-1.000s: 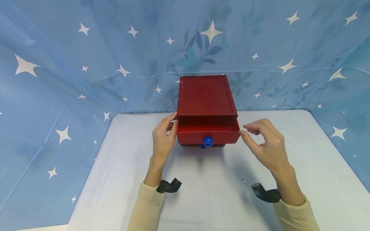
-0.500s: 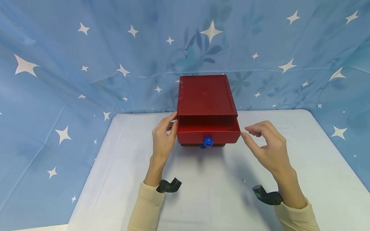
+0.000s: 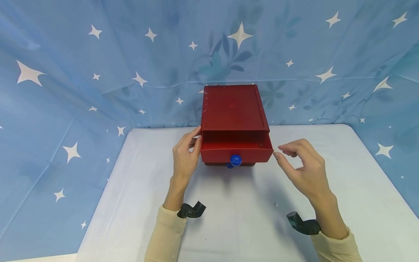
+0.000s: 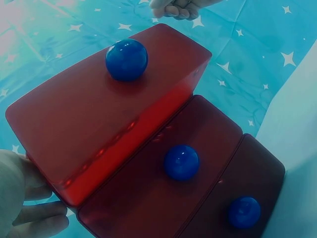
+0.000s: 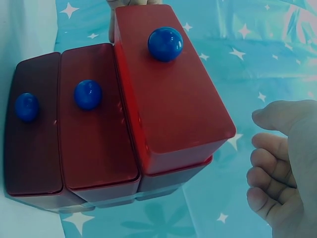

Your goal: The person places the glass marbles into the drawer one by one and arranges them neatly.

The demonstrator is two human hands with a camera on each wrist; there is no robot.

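A small red drawer cabinet (image 3: 233, 109) stands on the white table. Its top drawer (image 3: 216, 155) is pulled part way out, with a blue round knob (image 3: 235, 160) on its front. Two lower drawers, each with a blue knob (image 4: 182, 162), sit flush in the left wrist view. A small dark spot shows inside the top drawer near its right wall. My left hand (image 3: 185, 156) touches the cabinet's left side with fingers and thumb extended. Just off the drawer's right front corner, my right hand (image 3: 304, 169) hovers with loosely bent fingers, holding nothing.
Behind the cabinet hangs a blue cloth (image 3: 157, 72) with white stars. A tiny clear bit (image 3: 276, 205) lies on the white tabletop (image 3: 226, 218) in front of the right hand. Black devices (image 3: 303, 223) are strapped to both wrists.
My right hand has shifted slightly right and toward me, and its thumb has come away from the drawer's corner. The left hand has stayed at the cabinet's side.
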